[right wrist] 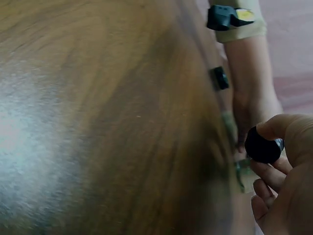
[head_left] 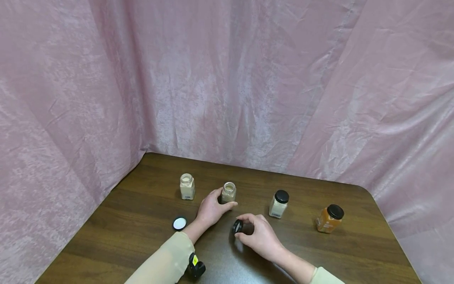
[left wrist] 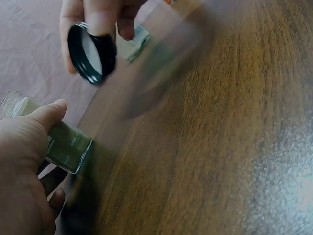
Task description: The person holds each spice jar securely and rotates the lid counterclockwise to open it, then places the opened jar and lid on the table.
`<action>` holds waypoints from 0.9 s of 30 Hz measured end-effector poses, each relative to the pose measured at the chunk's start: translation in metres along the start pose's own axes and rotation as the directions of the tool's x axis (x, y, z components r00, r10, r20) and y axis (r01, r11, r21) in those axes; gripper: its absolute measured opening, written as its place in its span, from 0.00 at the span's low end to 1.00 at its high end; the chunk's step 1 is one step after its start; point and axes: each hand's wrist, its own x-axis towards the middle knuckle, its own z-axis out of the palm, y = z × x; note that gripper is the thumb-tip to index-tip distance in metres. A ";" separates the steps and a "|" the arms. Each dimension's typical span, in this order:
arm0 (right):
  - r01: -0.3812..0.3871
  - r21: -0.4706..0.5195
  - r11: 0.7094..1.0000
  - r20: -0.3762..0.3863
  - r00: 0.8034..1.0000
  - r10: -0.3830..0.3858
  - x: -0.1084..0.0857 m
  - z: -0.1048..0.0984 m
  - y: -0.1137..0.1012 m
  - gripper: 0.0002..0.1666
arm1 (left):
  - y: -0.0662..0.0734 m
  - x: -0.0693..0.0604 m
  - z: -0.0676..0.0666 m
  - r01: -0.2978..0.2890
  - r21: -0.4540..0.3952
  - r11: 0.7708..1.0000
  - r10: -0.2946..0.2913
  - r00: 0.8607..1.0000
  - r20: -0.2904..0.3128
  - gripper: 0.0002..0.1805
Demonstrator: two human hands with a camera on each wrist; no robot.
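Note:
An uncapped glass spice jar (head_left: 228,192) with pale powder stands near the middle of the table, and my left hand (head_left: 213,209) grips it with thumb and fingers on either side. The left wrist view shows the thumb lying across the jar's (left wrist: 68,147) glass side. To the right and nearer me, my right hand (head_left: 260,238) pinches a black screw lid (head_left: 237,226) by its edge, apart from the jar. The lid (left wrist: 92,54) is tilted, its white lining partly showing in the left wrist view.
Left of my left hand stands another uncapped jar (head_left: 187,187) of pale powder. A black lid (head_left: 179,223) lies white side up near my left wrist. On the right are a black-capped pale jar (head_left: 278,204) and a black-capped orange jar (head_left: 330,218). Pink curtain (head_left: 227,86) hangs behind the wooden table (head_left: 142,244).

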 end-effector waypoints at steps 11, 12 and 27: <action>0.103 -0.026 0.994 0.053 0.993 -0.101 -0.001 0.018 0.001 0.25 | 0.000 0.000 0.000 0.007 0.010 1.000 -0.007 1.000 0.004 0.39; 0.099 -0.034 0.994 0.058 0.994 -0.097 -0.001 0.019 0.001 0.25 | 0.001 0.000 0.000 0.009 0.011 1.000 -0.009 1.000 0.005 0.40; 0.118 -0.219 0.969 0.041 0.993 -0.111 0.002 0.032 0.004 0.24 | 0.000 0.000 0.000 0.012 0.013 1.000 -0.012 1.000 0.005 0.39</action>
